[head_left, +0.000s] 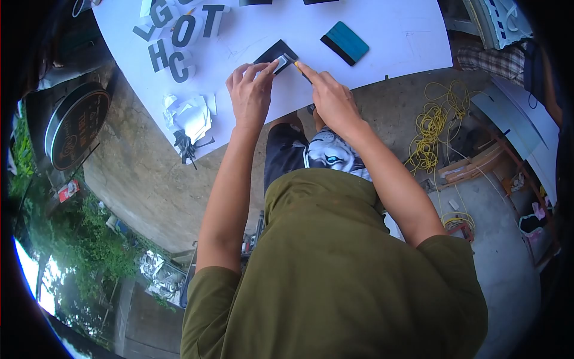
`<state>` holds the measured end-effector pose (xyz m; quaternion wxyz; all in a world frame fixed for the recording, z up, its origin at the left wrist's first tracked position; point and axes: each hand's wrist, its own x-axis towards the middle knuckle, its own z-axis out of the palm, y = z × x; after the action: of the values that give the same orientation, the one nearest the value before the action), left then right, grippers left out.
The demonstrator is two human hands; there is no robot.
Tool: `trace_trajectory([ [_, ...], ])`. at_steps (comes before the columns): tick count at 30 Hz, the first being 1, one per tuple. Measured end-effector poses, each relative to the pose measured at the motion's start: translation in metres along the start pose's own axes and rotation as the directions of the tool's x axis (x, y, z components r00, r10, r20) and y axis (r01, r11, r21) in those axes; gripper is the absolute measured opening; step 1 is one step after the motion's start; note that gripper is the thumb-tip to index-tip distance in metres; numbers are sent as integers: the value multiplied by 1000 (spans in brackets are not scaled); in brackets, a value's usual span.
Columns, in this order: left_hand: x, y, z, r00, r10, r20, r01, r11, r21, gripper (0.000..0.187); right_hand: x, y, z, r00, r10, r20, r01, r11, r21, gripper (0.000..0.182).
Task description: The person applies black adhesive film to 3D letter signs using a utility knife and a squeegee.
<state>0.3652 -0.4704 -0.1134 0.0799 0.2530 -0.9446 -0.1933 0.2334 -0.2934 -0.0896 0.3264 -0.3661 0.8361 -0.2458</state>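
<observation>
On the white tabletop [382,36], near its front edge, lies a black piece [278,50]. Over it my left hand [250,90] pinches a small white block [281,63] with a greyish face. My right hand [335,99] grips a thin tool with a yellow-orange part [300,66], whose tip meets the block and the black piece. Further right on the table rests a teal squeegee [348,43] with a black edge. Several dark-faced letters stand at the upper left, among them a T [212,20], an O [183,30] and a C [179,66].
Crumpled white paper [190,116] and black scraps [188,146] lie at the table's left corner. A round sign [78,125] stands at the left. Yellow cable [433,134] is coiled on the floor at the right. A person's plaid clothing [490,63] shows at the upper right.
</observation>
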Motion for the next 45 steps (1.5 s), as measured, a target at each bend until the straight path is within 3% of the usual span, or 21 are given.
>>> trace_trajectory([
  [15,1,1,4,998,-58,-17,57,996,-71,35,2,1,-1,1000,-20,8,20,1000,-3,65],
  [39,2,5,1,994,-107,7,107,994,-24,32,-17,-7,-1,999,34,39,-33,999,-36,68],
  [45,-4,18,-2,957,-286,49,288,957,-29,45,-21,-11,-9,990,39,-138,-22,992,121,66],
])
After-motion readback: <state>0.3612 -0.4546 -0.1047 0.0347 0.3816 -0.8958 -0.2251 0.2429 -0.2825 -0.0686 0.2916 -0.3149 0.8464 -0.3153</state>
